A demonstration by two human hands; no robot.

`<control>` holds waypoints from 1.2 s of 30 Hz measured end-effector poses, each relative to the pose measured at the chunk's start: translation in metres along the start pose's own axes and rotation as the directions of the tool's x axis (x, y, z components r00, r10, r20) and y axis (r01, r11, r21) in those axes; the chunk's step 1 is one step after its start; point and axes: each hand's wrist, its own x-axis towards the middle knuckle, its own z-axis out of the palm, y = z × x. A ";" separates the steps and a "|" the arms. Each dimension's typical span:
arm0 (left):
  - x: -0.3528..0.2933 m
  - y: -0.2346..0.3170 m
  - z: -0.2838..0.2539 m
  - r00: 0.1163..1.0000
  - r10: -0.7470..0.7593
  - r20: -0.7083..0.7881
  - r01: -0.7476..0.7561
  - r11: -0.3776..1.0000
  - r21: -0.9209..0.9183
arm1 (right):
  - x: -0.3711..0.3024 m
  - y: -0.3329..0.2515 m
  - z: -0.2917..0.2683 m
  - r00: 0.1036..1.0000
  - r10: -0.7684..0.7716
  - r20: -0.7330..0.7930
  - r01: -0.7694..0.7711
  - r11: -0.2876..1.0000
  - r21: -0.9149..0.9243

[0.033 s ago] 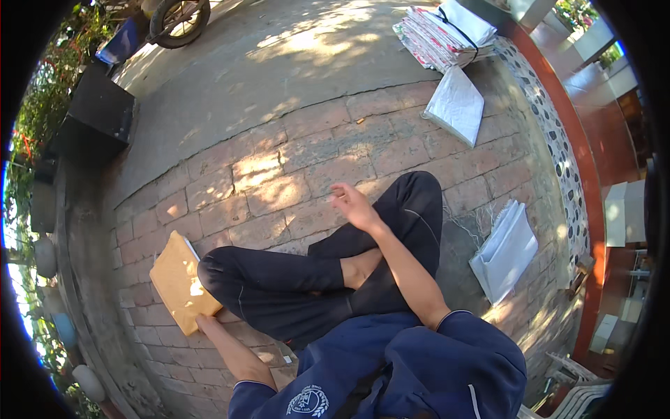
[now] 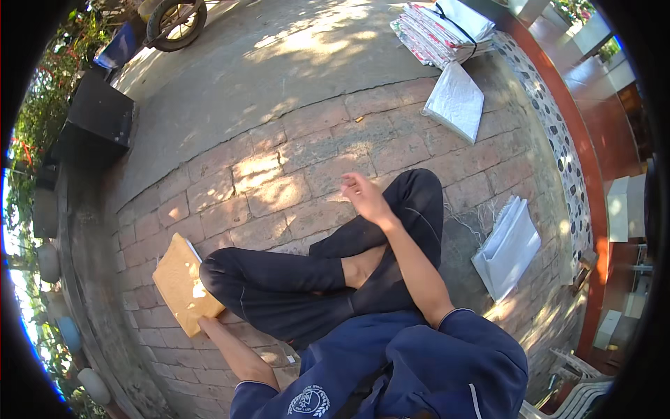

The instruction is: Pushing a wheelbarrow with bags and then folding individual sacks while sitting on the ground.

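My left hand (image 2: 204, 323) is at the lower corner of a yellow folded packet (image 2: 183, 283) beside my left knee. The packet covers most of that hand; it seems to grip the corner, though its fingers are hidden. Along the packet's upper right edge a thin white strip shows. In the air near my right shin, my right hand (image 2: 367, 199) is empty, its fingers loosely bent and apart. To the right of my right leg lies a folded white woven sheet (image 2: 508, 248) with frayed threads along one edge.
Farther off on the right stand a strapped stack of folded white and printed sheets (image 2: 447, 35) and a white flat packet (image 2: 456, 105). A black box (image 2: 98, 115) and a wheel (image 2: 176, 24) are at the far left. White chairs (image 2: 576, 387) stand at lower right, on brick paving (image 2: 272, 195).
My right hand has shifted slightly to the right and away from me. My left hand and the yellow packet stay together almost in place.
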 end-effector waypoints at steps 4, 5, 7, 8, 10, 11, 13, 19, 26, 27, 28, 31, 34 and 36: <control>-0.030 0.033 -0.010 0.963 0.156 -0.219 -0.134 0.984 0.115 | 0.026 -0.026 -0.126 0.906 -0.158 -0.392 0.040 0.956 -0.292; -0.040 0.033 -0.003 0.964 0.166 -0.209 -0.144 0.982 0.119 | 0.036 -0.017 -0.158 0.876 -0.178 -0.447 0.009 0.935 -0.355; -0.065 0.029 0.004 0.721 0.686 0.096 -0.679 0.672 0.296 | 0.063 0.021 -0.224 0.865 -0.196 -0.462 -0.105 0.829 -0.549; -0.090 0.028 0.013 0.582 0.779 0.231 -0.806 0.517 0.286 | 0.073 0.048 -0.253 0.881 -0.182 -0.437 -0.183 0.720 -0.670; -0.106 0.044 0.007 0.569 0.789 0.230 -0.808 0.484 0.336 | 0.082 0.071 -0.269 0.886 -0.067 -0.458 -0.339 0.581 -0.740; -0.095 0.044 0.006 0.569 0.795 0.209 -0.805 0.488 0.338 | 0.091 0.076 -0.271 0.869 0.035 -0.493 -0.463 0.407 -0.787; -0.071 0.046 0.008 0.354 0.909 0.219 -0.881 0.246 0.404 | 0.099 0.082 -0.274 0.868 0.052 -0.494 -0.479 0.348 -0.806; -0.114 0.053 0.005 0.146 0.959 0.245 -0.943 0.060 0.328 | 0.124 0.101 -0.293 0.868 0.045 -0.495 -0.488 0.269 -0.830; -0.153 0.076 -0.006 -0.119 0.963 0.243 -0.953 -0.179 0.243 | 0.145 0.049 -0.212 0.945 -0.296 -0.137 0.128 0.724 -0.678; -0.156 0.078 -0.007 -0.138 0.965 0.223 -0.956 -0.189 0.225 | 0.139 0.032 -0.182 0.946 -0.314 -0.085 0.204 0.775 -0.598; -0.164 0.080 -0.008 -0.094 0.966 0.239 -0.969 -0.145 0.202 | 0.129 0.016 -0.150 0.948 -0.302 -0.098 0.212 0.832 -0.513; -0.174 0.080 0.000 -0.064 0.958 0.281 -0.981 -0.113 0.160 | 0.089 0.007 -0.073 0.925 -0.374 -0.065 0.315 0.852 -0.418; -0.196 0.080 -0.002 -0.073 0.950 0.305 -0.994 -0.095 0.058 | 0.022 -0.025 -0.001 0.982 -0.166 0.087 0.186 0.917 -0.354; -0.211 0.072 0.007 -0.096 0.913 0.397 -0.993 -0.059 -0.104 | -0.020 -0.028 0.024 0.934 -0.257 0.249 0.329 0.893 -0.309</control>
